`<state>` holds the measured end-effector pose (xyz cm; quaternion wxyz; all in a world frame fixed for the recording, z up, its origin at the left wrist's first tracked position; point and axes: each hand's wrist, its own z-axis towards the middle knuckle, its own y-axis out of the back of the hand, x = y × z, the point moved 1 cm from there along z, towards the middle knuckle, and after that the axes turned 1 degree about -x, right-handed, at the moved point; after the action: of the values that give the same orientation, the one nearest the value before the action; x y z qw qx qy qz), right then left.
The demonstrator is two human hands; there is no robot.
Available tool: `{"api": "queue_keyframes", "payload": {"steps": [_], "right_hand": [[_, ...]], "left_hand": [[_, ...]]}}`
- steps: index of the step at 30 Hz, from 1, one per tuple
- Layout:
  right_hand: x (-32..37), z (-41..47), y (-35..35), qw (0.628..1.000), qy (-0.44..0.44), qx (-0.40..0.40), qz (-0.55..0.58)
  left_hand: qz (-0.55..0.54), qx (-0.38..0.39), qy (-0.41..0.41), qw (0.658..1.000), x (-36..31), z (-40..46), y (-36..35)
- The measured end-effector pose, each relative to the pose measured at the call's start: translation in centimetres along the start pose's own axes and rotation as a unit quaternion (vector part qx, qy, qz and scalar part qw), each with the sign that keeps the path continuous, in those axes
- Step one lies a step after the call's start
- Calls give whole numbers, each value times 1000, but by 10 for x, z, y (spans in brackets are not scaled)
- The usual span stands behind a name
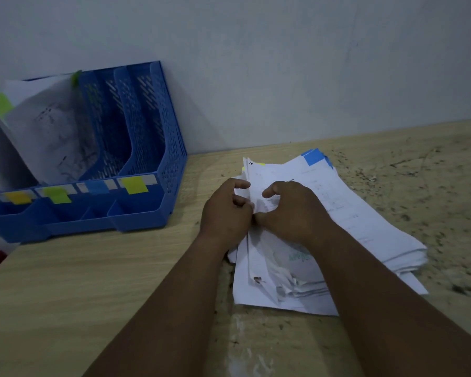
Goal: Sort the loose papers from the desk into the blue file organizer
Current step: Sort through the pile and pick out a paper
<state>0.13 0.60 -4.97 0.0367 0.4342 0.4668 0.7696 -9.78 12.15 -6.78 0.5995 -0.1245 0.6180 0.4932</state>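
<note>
— Both hands are on the paper stack [337,213], which lies at about four o'clock from the blue file organizer [147,148], well apart from it on the worktop [93,281].

— And the grip?

— The left hand [226,210] has curled fingers pinching the raised left edge of the upper sheets; the right hand [288,210], touching it, curls over the same sheets from the three o'clock side.

— The organizer?

— Against the wall at ten o'clock. Papers [49,131] lean in its left slots, and the two right slots show bare mesh. Coloured sticky tabs [133,185] line its front lip. A blue tab [314,157] pokes from the stack's far corner.
</note>
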Motion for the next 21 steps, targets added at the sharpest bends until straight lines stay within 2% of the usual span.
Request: {"api": "queue_keyframes", "payload": {"steps": [12,21], "right_hand": [[4,0,4,1000,-5,-1,5],[10,-1,4,999,-30,12,-16]], "left_hand": [[-90,-25,-5,996,-3,0,6],[-97,-18,-11,995,-3,1,8]]}}
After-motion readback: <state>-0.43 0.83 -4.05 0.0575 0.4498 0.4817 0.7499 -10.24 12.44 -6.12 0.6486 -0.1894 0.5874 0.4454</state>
